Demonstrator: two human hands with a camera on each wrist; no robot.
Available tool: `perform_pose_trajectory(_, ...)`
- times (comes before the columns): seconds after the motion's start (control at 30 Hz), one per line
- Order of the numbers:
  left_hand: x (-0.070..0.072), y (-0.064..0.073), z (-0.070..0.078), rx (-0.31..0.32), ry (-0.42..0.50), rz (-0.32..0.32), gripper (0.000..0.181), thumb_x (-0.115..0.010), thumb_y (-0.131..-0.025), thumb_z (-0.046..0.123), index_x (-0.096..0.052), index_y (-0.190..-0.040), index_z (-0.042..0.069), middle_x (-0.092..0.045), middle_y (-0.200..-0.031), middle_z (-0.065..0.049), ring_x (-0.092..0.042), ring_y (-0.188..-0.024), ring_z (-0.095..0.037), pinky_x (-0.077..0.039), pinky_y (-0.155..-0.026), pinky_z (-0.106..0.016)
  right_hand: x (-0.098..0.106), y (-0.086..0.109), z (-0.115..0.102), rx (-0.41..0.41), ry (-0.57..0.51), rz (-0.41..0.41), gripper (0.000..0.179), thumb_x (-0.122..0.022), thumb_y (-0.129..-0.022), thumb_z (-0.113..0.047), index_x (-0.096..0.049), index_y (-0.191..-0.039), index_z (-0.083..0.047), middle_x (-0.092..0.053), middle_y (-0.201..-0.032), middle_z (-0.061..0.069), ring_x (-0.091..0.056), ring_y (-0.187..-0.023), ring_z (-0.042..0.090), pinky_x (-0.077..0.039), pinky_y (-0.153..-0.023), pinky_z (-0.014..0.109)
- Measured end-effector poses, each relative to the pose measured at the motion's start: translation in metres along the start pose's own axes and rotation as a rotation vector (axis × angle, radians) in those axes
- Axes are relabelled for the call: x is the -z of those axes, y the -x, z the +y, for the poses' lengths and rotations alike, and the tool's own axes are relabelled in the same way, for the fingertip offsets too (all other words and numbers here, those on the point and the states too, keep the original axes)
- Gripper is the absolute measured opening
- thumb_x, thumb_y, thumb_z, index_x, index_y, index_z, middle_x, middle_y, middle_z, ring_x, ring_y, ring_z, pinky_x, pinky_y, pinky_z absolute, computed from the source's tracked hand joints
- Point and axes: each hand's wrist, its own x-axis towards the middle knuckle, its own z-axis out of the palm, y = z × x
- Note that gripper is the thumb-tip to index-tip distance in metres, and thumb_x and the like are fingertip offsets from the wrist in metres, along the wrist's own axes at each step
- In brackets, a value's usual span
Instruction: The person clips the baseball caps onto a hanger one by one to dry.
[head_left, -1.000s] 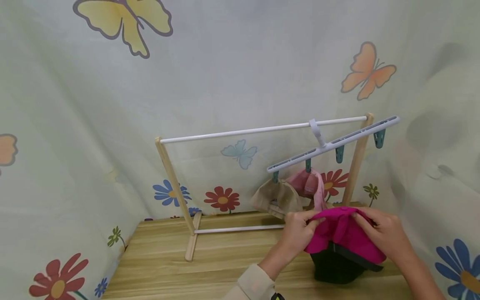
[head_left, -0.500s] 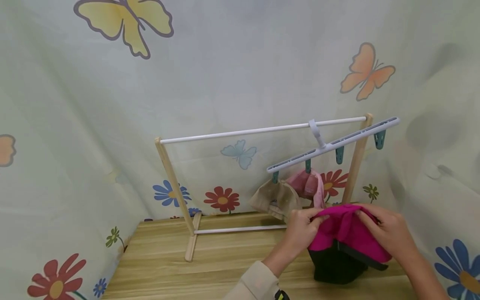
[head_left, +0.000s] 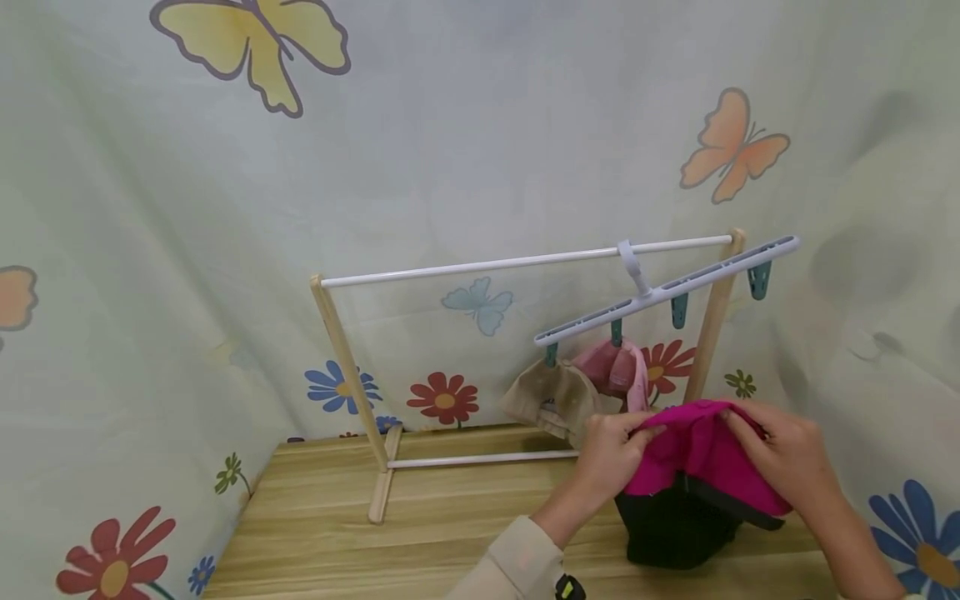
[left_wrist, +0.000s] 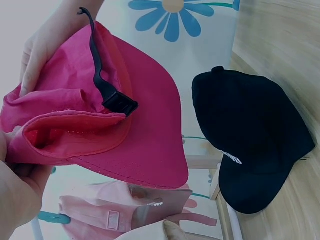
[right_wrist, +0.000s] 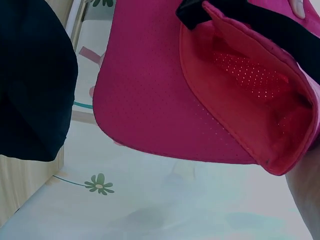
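Note:
A magenta cap (head_left: pixel 678 446) is held up between both hands. My left hand (head_left: pixel 611 458) pinches its left edge, and my right hand (head_left: pixel 787 454) grips the opposite side. In the left wrist view, a black strap with a buckle (left_wrist: pixel 120 103) dangles along the cap's sweatband. Below it, on the wooden table, sits a black cap (left_wrist: pixel 250 130), partly covered by the magenta one in the head view. Behind the hands, a beige cap (head_left: pixel 558 404) and a light pink cap (head_left: pixel 611 371) hang from green clips on a white hanger (head_left: pixel 720 271).
The hanger hooks over the white rail (head_left: pixel 465 265) of a wooden-ended rack (head_left: pixel 348 375). Two more green clips, one in the middle (head_left: pixel 678 311) and one at the right end (head_left: pixel 759 280), hold nothing. A patterned curtain (head_left: pixel 480 150) encloses the wooden table (head_left: pixel 315 533).
Both hands have shifted slightly up and to the right, carrying the magenta cap with them. The black cap and the hanging caps stay where they were.

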Motion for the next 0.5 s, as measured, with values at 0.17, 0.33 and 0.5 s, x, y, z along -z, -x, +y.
perform_pose_trajectory(0.17,-0.004,-0.005,0.000,0.005,0.000,0.002,0.017,-0.062,-0.102,0.012,-0.079,-0.106,0.010,-0.077,-0.091,0.003,-0.049,-0.068,0.013,-0.044,-0.061,-0.003,0.003,-0.003,0.001,0.007,0.016,0.020,0.022,-0.077,-0.080,0.008,-0.075,-0.102,0.004,-0.073,-0.091,0.025,-0.037,-0.107,-0.033,-0.031,-0.092,-0.003)
perform_pose_trajectory(0.33,-0.007,-0.009,0.000,-0.002,-0.005,0.013,0.017,-0.064,-0.100,0.008,-0.079,-0.105,0.010,-0.077,-0.089,0.003,-0.049,-0.068,0.013,-0.045,-0.061,-0.003,0.006,-0.005,0.002,-0.021,0.026,0.015,0.025,-0.077,-0.078,0.010,-0.075,-0.102,0.003,-0.073,-0.092,0.024,-0.037,-0.104,-0.034,-0.031,-0.091,-0.003)
perform_pose_trajectory(0.5,-0.006,-0.014,0.002,0.007,0.008,0.008,0.018,-0.063,-0.100,0.008,-0.079,-0.108,0.009,-0.076,-0.084,0.002,-0.046,-0.062,0.010,-0.043,-0.054,-0.004,0.006,-0.011,0.002,-0.036,0.057,0.020,0.028,-0.077,-0.076,0.011,-0.075,-0.103,0.003,-0.074,-0.093,0.023,-0.035,-0.101,-0.035,-0.030,-0.090,-0.004)
